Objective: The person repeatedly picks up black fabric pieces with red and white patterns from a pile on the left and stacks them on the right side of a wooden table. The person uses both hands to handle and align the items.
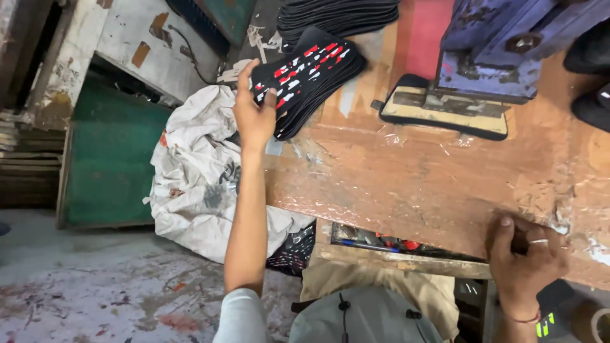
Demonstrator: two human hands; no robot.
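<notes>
My left hand (254,108) reaches out to a fanned stack of black sole-shaped pieces with red and white marks (311,76) at the left edge of the brown wooden worktable (419,178); its fingers grip the near edge of the stack. My right hand (524,254) rests on the table's near edge with fingers curled, a ring on one finger, nothing visibly held. A second stack of plain black pieces (337,16) lies further back. A black and cream sole-shaped piece (438,117) sits under a bluish metal press part (495,44).
A crumpled white sack (197,171) lies on the floor left of the table, beside a green panel (108,165). The concrete floor (95,279) is paint-stained. An open slot under the table's edge holds small items (381,240).
</notes>
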